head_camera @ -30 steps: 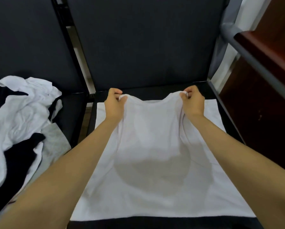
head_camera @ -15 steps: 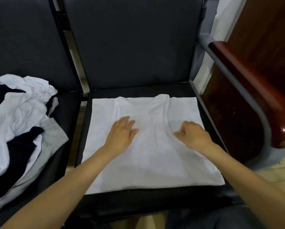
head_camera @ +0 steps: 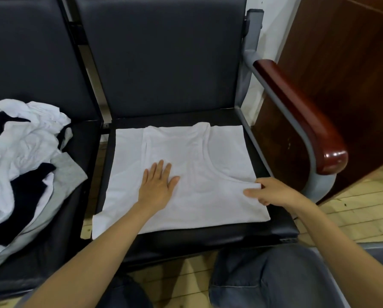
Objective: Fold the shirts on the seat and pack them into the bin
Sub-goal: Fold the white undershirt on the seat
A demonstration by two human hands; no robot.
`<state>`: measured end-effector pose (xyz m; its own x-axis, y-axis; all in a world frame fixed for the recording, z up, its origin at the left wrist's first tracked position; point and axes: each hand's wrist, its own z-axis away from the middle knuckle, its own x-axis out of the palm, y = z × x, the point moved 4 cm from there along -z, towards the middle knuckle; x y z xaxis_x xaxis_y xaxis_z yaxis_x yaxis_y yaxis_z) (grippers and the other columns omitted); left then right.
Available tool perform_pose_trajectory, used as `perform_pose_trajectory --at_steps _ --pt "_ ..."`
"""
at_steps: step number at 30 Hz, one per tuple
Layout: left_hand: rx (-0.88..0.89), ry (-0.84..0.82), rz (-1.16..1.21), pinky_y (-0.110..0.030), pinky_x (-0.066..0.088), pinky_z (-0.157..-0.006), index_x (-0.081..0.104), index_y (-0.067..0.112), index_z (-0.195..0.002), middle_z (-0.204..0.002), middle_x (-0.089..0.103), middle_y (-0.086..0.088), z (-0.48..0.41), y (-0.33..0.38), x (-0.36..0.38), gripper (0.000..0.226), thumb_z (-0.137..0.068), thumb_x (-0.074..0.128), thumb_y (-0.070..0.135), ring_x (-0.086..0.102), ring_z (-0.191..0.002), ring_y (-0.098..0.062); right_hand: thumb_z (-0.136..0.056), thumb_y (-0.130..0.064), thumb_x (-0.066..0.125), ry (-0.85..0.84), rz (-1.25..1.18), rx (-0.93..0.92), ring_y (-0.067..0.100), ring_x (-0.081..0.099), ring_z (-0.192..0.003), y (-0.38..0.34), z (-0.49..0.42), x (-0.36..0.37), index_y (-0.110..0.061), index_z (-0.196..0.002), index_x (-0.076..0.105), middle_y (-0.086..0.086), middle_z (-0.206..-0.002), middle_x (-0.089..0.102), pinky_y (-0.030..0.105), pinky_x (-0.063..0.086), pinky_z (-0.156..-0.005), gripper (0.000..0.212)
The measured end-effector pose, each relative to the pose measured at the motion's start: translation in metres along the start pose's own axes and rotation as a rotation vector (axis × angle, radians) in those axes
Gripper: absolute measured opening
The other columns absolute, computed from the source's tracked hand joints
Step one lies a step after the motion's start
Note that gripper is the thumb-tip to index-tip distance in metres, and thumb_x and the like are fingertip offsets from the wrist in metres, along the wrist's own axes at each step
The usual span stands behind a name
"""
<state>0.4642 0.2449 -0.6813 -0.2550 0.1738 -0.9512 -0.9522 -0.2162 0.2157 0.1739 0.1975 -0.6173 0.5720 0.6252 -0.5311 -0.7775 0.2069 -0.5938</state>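
**White shirt pinned flat, side edge pinched for the fold**

We see one white shirt (head_camera: pixel 208 196) spread across the seat (head_camera: pixel 208 237). It covers most of the cushion, with the neck end toward the seat's back and the hem near the seat's front edge. The left hand (head_camera: pixel 157 185) lies flat on the cloth over the middle of the seat, its fingers (head_camera: pixel 161 170) straight and a little apart, pressing down. The right hand (head_camera: pixel 275 193) is at the seat's right side, below the armrest (head_camera: pixel 297 112). Its thumb (head_camera: pixel 250 192) and curled fingers are clamped on the edge of the shirt's upper layer, where the armhole curve ends. A loose pile of clothes (head_camera: pixel 26 156) in white, black and grey lies on the next cushion, left of the seat. The bin does not show here.

We judge the step in hand to be a lengthwise fold, with the right side brought in toward the line the flat palm holds.

The cloth looks thin, light and limp. We expect it to sag wherever it is unsupported and to crease if dragged. The seat cover looks smooth, so the shirt may slide unless one hand anchors it. The best hold is a pinch at an edge or corner that catches every layer at once. Once it is folded, two flat palms slid beneath should keep the packet from falling open on its way off the seat.
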Motion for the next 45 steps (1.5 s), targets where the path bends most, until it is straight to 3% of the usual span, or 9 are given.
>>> perform_pose_trajectory --at_steps 8,15,19,25,30,33,37,42,45 --pt "0.030 0.078 0.008 -0.035 -0.009 -0.118 0.004 0.022 -0.152 -0.160 -0.005 -0.002 0.008 0.007 -0.007 0.060 -0.100 0.015 0.050 -0.009 -0.147 -0.017 -0.085 -0.017 0.071 0.092 0.077 0.062 0.007 0.061 -0.048 0.032 0.006 -0.002 -0.007 -0.085 0.053 0.006 -0.071 0.067 0.015 0.042 -0.046 0.021" --pt "0.220 0.117 -0.061 -0.036 -0.003 -0.118 0.018 0.017 -0.151 -0.159 0.011 -0.006 0.026 -0.001 0.003 0.098 -0.078 -0.021 0.071 0.010 -0.146 -0.023 -0.084 -0.028 0.072 0.265 0.194 0.032 0.020 0.060 -0.080 0.036 0.008 -0.005 -0.012 -0.095 0.053 0.006 -0.090 0.063 0.031 0.049 -0.073 0.027" --pt "0.507 0.430 0.036 -0.040 0.047 -0.095 0.070 0.008 -0.105 -0.116 0.064 -0.015 0.056 0.037 -0.005 0.046 -0.097 0.037 0.039 0.062 -0.100 -0.031 -0.089 -0.037 0.063 0.312 0.100 0.025 0.024 0.061 -0.091 0.033 0.018 -0.004 -0.008 -0.098 0.053 0.009 -0.094 0.064 0.037 0.050 -0.084 0.032" --pt "0.523 0.316 0.090 -0.021 0.032 -0.076 0.071 0.021 -0.090 -0.091 0.063 0.005 0.102 0.070 0.018 0.035 -0.086 0.044 0.042 0.056 -0.081 -0.014 -0.087 -0.023 0.069 0.213 0.080 -0.029 0.015 0.053 -0.087 0.029 0.039 0.023 -0.015 -0.114 0.040 0.005 -0.098 0.057 0.025 0.039 -0.077 0.040" --pt "0.490 0.284 0.122 -0.022 0.032 -0.075 0.067 0.020 -0.082 -0.084 0.061 0.007 0.108 0.070 0.019 0.030 -0.089 0.040 0.032 0.058 -0.077 -0.015 -0.089 -0.011 0.065 0.310 -0.371 -0.098 0.020 0.057 -0.087 0.037 0.047 0.014 -0.010 -0.118 0.049 0.009 -0.101 0.059 0.030 0.046 -0.081 0.034" --pt "0.612 0.227 0.060 -0.021 0.035 -0.074 0.062 0.019 -0.082 -0.084 0.060 0.006 0.116 0.063 0.018 0.022 -0.091 0.044 0.027 0.056 -0.075 -0.013 -0.085 -0.009 0.069 0.216 -0.185 -0.024 0.021 0.059 -0.088 0.049 0.048 0.010 -0.008 -0.124 0.048 0.006 -0.095 0.058 0.034 0.050 -0.085 0.045" --pt "0.549 0.057 0.266 -0.021 0.043 -0.080 0.065 0.018 -0.100 -0.098 0.063 0.005 0.121 0.057 0.003 0.021 -0.097 0.051 0.032 0.055 -0.086 -0.009 -0.080 -0.016 0.075 0.032 0.210 0.056 0.018 0.055 -0.095 0.045 0.050 0.014 -0.014 -0.127 0.044 0.004 -0.109 0.055 0.027 0.044 -0.083 0.057" --pt "0.299 0.428 0.286 -0.028 0.040 -0.095 0.068 0.007 -0.112 -0.115 0.064 -0.011 0.091 0.031 -0.021 0.053 -0.094 0.031 0.041 0.057 -0.107 -0.028 -0.095 -0.019 0.054 0.373 0.267 -0.326 0.027 0.049 -0.115 -0.012 0.038 0.030 -0.009 -0.122 0.053 0.011 -0.125 0.050 0.031 0.039 -0.096 0.029" --pt "0.083 0.176 0.095 -0.043 0.012 -0.116 0.034 0.018 -0.146 -0.156 0.024 -0.007 0.068 0.012 -0.011 0.054 -0.101 0.022 0.045 0.018 -0.144 -0.027 -0.102 -0.034 0.037 0.334 0.375 -0.447 0.025 0.020 -0.142 -0.046 0.015 0.070 -0.019 -0.141 0.042 0.006 -0.150 0.034 0.038 0.017 -0.115 0.042"
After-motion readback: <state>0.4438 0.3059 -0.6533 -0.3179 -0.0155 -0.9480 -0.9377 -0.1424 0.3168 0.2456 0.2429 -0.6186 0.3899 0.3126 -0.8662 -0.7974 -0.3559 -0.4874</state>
